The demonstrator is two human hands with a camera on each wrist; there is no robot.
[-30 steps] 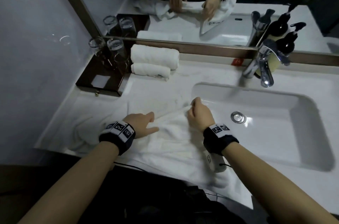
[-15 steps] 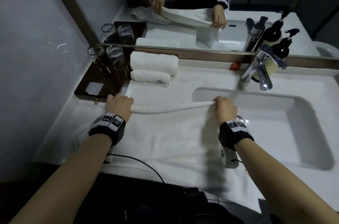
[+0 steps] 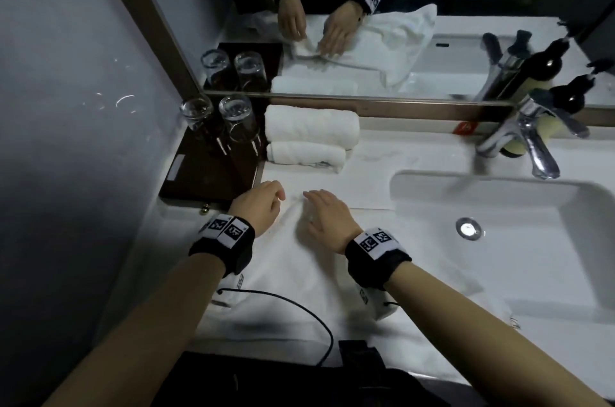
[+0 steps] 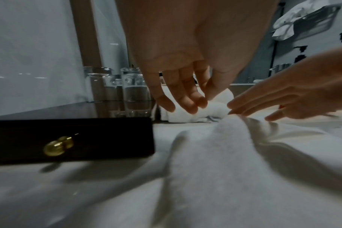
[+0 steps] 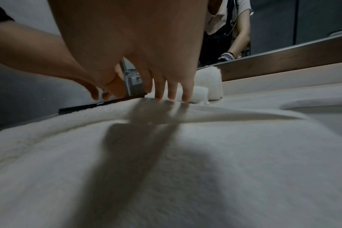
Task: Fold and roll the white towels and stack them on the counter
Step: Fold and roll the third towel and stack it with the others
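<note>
A white towel (image 3: 299,290) lies spread on the counter left of the sink, its near part hanging over the front edge. My right hand (image 3: 324,210) rests on its far edge with straight fingers (image 5: 172,94) pressing the cloth flat. My left hand (image 3: 266,200) hovers just left of it, fingers (image 4: 185,103) loosely curled and holding nothing. A raised fold of the towel (image 4: 224,146) runs between the two hands. Two rolled white towels (image 3: 311,127) are stacked against the mirror, straight beyond my hands.
A dark tray (image 3: 199,173) with a brass knob (image 4: 57,147) and two upturned glasses (image 3: 216,120) stands close to my left hand. The sink (image 3: 499,273) and faucet (image 3: 525,140) lie to the right, soap bottles behind them. A black cable (image 3: 299,306) crosses the towel's near part.
Half a second ago both hands gripped the towel's far edge, stretched wide apart. Now they have come together at the left, the edge is laid down and both grips are released.
</note>
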